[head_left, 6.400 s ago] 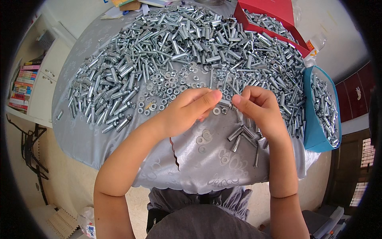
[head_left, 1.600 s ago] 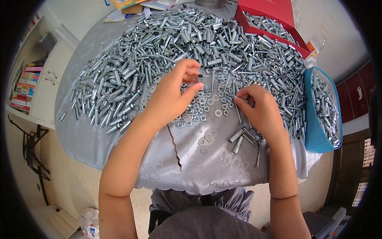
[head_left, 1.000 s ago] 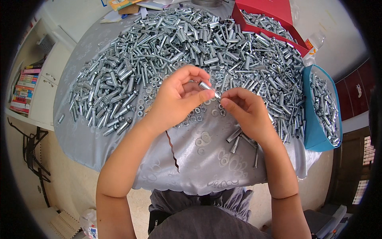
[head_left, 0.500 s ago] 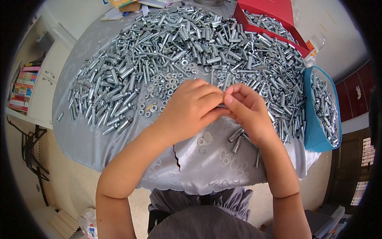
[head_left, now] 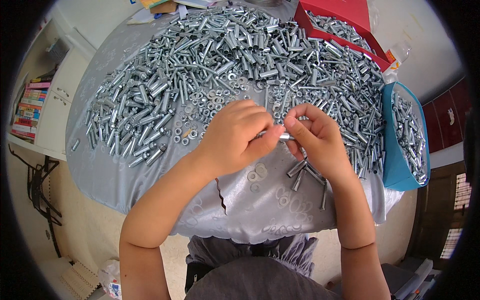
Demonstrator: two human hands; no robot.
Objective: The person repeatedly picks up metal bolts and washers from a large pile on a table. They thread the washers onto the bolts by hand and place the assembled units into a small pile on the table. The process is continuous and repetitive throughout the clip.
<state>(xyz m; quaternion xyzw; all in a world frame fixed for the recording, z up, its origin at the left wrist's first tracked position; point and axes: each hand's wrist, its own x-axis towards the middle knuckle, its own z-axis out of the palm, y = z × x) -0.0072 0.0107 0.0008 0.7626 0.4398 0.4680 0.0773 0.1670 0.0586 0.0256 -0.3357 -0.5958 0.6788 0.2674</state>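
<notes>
**Silver metal cylinder [head_left: 285, 136] held up at the left hand [head_left: 240, 132], right hand [head_left: 319, 137] on its other end**

Part was clear of the tabletop [head_left: 250, 220], roughly level, just in front of the hardware pile [head_left: 225, 55]. Left fingers were closed on its left end, thumb along the near side, most of that end hidden. Right thumb and index curled round the other end with a narrow gap, remaining fingers bent in below. Couldn't tell if the right was gripping or only steadying.

Handling, my read: light, rigid, hard to damage by hand. Smooth round wall looked slick and likely to roll in a loose pinch. Best hold: thumb and index across the diameter, close to each end, middle left bare.

Pose: left forearm [head_left: 172, 192] cut in diagonally, back of the hand up, knuckles forward. Right forearm [head_left: 355, 210] ran nearer straight ahead, thumb side up, palm turned toward the left hand. Both elbows sat wide, hands almost meeting.

Nearby: flat washers [head_left: 256, 172] lay closer to the person; loose tubes [head_left: 298, 180] just beside the right wrist; blue bin [head_left: 395, 175] farther right.
</notes>
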